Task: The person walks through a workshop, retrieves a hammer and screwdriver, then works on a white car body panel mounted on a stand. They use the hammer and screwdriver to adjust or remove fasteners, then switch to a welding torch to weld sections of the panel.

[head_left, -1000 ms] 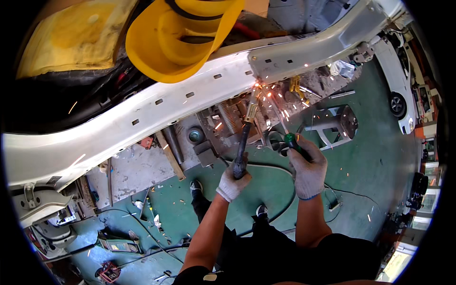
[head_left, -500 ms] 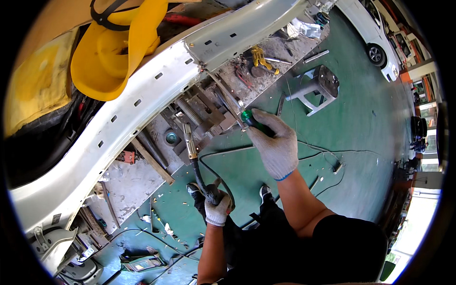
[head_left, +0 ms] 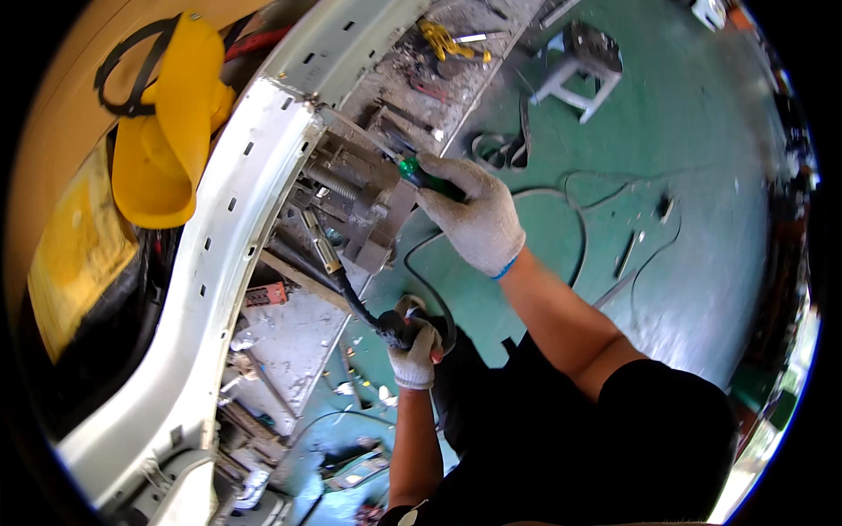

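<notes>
My gloved right hand (head_left: 478, 219) is closed around the green handle of a screwdriver (head_left: 409, 167). Its thin shaft runs up and left to the corner of a long white metal car-body panel (head_left: 235, 180); whether the tip touches is unclear. Lower down, my gloved left hand (head_left: 415, 355) grips a welding torch (head_left: 323, 245) by its dark handle. The torch's metal nozzle points up toward the panel's edge, apart from it, beside a bench vise (head_left: 367, 223). A black cable trails from the torch handle.
A yellow welding helmet (head_left: 162, 158) lies beyond the panel. Yellow pliers (head_left: 443, 39) and other tools litter the worktable (head_left: 285, 320), along with a red block (head_left: 266, 294). A stool (head_left: 583, 61) stands on the green floor, where cables (head_left: 583, 228) run in loops.
The whole view has turned and shifted, so the panel, vise and stool appear farther left and up. Both hands keep their grips on the screwdriver and the torch.
</notes>
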Tool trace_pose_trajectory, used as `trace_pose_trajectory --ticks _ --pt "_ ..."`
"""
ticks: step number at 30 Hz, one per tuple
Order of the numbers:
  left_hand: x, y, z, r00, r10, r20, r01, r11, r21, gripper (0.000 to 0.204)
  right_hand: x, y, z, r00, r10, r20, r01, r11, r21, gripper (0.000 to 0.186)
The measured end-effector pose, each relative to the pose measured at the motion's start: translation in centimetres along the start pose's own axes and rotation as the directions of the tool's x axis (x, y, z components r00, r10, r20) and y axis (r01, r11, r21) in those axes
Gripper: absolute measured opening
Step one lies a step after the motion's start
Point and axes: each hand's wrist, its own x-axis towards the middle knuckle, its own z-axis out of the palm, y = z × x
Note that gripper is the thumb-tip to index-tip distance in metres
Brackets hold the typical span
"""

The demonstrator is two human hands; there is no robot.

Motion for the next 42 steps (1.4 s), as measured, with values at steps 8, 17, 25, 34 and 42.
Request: trace_pose_trajectory --ticks 8,17,25,34,42 --pt "2.9 4.3 -3.9 0.989 -0.108 0.098 0.077 0.957 0.281 0.069 -7.3 3.4 1.8 0.945 0.328 0.002 -0.316 0.911 0.265 0.043" --pt "7.1 5.9 -3.1 0.983 -0.112 0.147 0.090 0.985 0.147 0.071 -2.4 3.6 2.4 0.987 0.154 -0.032 -0.142 0.958 0.248 0.041" --pt "8.8 5.6 -2.2 0.983 -0.073 0.169 0.033 0.973 0.227 0.072 -0.5 4.5 2.1 0.996 0.092 0.000 -0.091 0.986 0.137 0.042" --pt "10.2 6.3 -1.0 0.980 -0.092 0.178 0.058 0.981 0.186 0.071 0.0 3.3 2.3 0.999 -0.022 -0.026 0.021 0.999 -0.035 0.033" --pt "11.2 4.2 -0.4 0.974 -0.045 0.222 0.025 0.996 0.089 0.070 -0.7 2.9 3.3 0.997 0.081 -0.019 -0.079 0.993 0.082 0.041"
